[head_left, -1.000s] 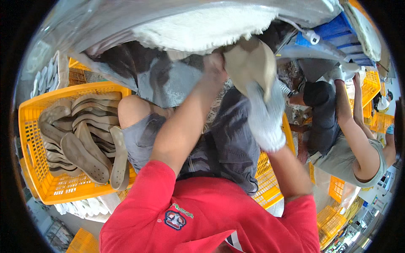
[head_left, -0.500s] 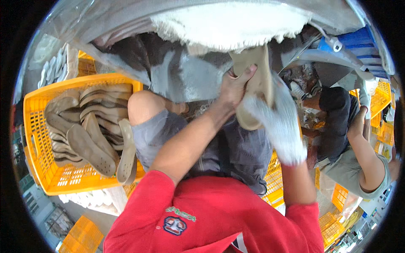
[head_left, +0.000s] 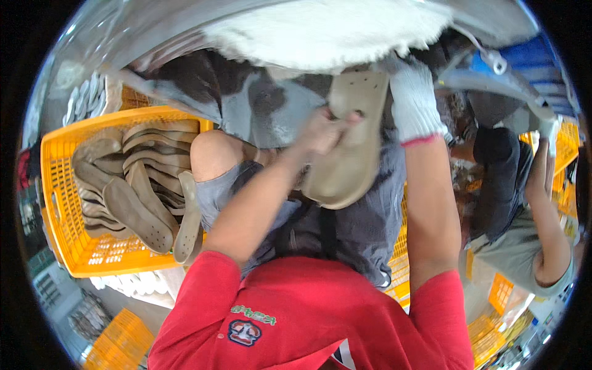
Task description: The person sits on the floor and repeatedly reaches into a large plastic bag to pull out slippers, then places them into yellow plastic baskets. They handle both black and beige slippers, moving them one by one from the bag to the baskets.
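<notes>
A tan shoe sole with small holes at its far end tilts in front of me, over my lap. My bare left hand is closed on its left edge, thumb lying across the upper face; motion blurs the fingers. At the far right edge of the sole, my right hand in a white knit glove is closed around it, its fingertips partly hidden. Just beyond is a white fluffy buffing wheel, which covers the sole's far tip, so I cannot tell whether they touch.
On my left stands a yellow crate with several tan soles stacked in it. A grey metal housing surrounds the wheel. To the right sits another person, near more yellow crates.
My right gloved hand has moved away from me, from the sole's near part to its far edge. The sole has turned and come nearer, showing its holed end.
</notes>
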{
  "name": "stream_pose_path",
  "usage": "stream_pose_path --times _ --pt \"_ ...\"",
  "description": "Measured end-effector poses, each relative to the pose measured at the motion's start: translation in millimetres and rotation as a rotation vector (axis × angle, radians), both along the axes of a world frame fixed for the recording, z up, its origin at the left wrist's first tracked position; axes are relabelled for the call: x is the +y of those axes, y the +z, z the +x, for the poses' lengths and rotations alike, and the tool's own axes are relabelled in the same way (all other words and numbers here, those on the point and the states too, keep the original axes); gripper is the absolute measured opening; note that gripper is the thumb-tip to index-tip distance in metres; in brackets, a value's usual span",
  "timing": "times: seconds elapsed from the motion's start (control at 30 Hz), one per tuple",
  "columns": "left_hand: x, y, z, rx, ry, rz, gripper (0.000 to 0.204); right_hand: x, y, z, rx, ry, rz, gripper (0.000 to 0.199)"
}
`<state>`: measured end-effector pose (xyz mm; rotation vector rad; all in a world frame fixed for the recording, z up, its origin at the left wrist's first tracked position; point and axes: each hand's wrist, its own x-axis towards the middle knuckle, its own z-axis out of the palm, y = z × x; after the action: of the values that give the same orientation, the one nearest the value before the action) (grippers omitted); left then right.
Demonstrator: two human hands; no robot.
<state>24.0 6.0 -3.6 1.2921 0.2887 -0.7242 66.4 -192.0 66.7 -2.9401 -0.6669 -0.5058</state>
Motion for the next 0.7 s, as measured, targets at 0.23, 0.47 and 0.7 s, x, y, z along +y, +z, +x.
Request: stream_pose_path --times 0.23,0.47,0.7 --pt "-35.0 -14.2 30.5 -0.125 0.209 -0.093 0.04 -0.8 51.8 -119.6 0.33 -0.003 -0.209 0.069" --pt "24.0 16.1 -30.8 0.314 0.347 -0.488 0.088 60.8 22.7 -175.2 0.7 -0.019 0.352 0.05" --pt "30.5 50.7 22.8 0.178 0.596 -0.305 0.063 126.8 29.8 -124.1 0.409 -0.2 0.443 0.028"
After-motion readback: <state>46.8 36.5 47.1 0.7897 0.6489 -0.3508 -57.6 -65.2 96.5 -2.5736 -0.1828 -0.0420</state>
